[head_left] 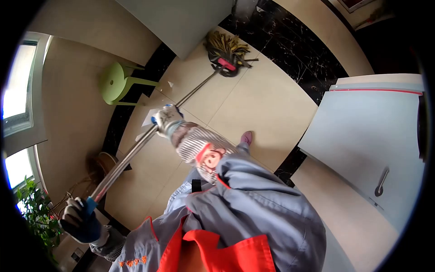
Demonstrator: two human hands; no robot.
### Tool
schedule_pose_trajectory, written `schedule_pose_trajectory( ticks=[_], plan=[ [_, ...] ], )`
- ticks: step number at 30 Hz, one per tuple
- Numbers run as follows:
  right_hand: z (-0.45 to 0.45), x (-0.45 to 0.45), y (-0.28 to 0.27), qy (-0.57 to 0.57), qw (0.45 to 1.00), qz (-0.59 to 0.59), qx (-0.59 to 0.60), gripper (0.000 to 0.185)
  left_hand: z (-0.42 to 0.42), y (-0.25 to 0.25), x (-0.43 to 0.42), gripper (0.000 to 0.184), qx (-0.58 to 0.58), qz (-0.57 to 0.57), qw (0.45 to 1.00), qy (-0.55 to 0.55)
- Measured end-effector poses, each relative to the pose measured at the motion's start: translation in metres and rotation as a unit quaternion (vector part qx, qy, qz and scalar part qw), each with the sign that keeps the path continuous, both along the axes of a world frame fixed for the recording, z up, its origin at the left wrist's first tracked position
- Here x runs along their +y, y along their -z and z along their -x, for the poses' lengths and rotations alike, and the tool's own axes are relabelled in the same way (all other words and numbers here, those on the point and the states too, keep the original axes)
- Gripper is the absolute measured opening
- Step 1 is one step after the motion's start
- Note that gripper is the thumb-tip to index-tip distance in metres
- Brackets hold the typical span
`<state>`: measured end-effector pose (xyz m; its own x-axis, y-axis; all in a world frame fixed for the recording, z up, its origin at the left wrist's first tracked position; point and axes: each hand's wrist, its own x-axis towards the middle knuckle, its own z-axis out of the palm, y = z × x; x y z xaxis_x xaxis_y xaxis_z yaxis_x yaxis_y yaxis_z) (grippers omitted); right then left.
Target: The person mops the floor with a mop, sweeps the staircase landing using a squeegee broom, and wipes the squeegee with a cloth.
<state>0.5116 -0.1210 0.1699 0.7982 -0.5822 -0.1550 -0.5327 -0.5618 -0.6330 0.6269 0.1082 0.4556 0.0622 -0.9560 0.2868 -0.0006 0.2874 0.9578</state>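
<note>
A mop (201,85) slants across the view. Its yellowish and dark strands (224,44) lie spread on the tiled floor, below a pink clamp (226,64). My right hand (167,119), in a white and blue work glove, is closed around the metal handle partway along. A striped oversleeve with a cartoon face covers that forearm. Lower left, my left hand (80,221), in a dark blue and white glove, grips the handle's top end by a blue part (91,205). Between the hands the handle looks doubled; I cannot tell whether a second pole is there.
A green stool (114,83) stands by the left wall. Pale scraps (170,84) lie on the floor near it. A leafy plant (34,211) and a brown pot (105,164) are lower left. Grey cabinets (362,136) line the right; a grey panel (181,22) stands ahead.
</note>
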Motion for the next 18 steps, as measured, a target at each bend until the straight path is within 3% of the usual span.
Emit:
schedule_pose_trajectory(
  ticks=[4, 6, 7, 8, 10, 14, 16, 17, 18],
  plan=[
    [0.019, -0.019, 0.055, 0.022, 0.998, 0.023, 0.057, 0.024, 0.039, 0.059, -0.002, 0.04, 0.051, -0.021, 0.989, -0.135],
    [0.052, -0.043, 0.046, -0.033, 0.991, 0.017, 0.129, 0.02, 0.058, 0.099, -0.019, 0.044, 0.001, -0.004, 0.973, -0.229],
    [0.048, -0.048, 0.066, -0.02, 0.988, 0.034, 0.152, 0.018, 0.055, 0.109, -0.019, 0.04, -0.025, -0.031, 0.989, -0.139],
    [0.049, -0.05, 0.071, -0.008, 0.983, 0.051, 0.175, 0.016, 0.055, 0.114, -0.021, 0.041, -0.02, -0.052, 0.984, -0.167],
    [0.042, -0.049, 0.077, 0.017, 0.989, 0.042, 0.141, 0.014, 0.055, 0.108, -0.025, 0.043, -0.017, -0.043, 0.969, -0.242],
    [-0.009, 0.002, 0.04, 0.0, 0.993, 0.035, 0.11, 0.019, 0.001, 0.037, 0.005, 0.039, 0.062, -0.037, 0.992, -0.105],
    [-0.015, 0.022, 0.008, -0.011, 1.0, 0.008, 0.028, 0.02, -0.015, -0.001, 0.022, 0.035, 0.044, -0.06, 0.991, -0.11],
    [-0.015, 0.018, -0.004, -0.021, 0.999, 0.003, 0.024, 0.02, 0.006, -0.011, 0.001, 0.034, 0.086, -0.07, 0.926, -0.36],
    [-0.015, 0.014, -0.011, -0.031, 0.999, -0.003, 0.018, 0.021, 0.027, -0.017, -0.018, 0.034, 0.119, -0.074, 0.798, -0.586]
  ],
)
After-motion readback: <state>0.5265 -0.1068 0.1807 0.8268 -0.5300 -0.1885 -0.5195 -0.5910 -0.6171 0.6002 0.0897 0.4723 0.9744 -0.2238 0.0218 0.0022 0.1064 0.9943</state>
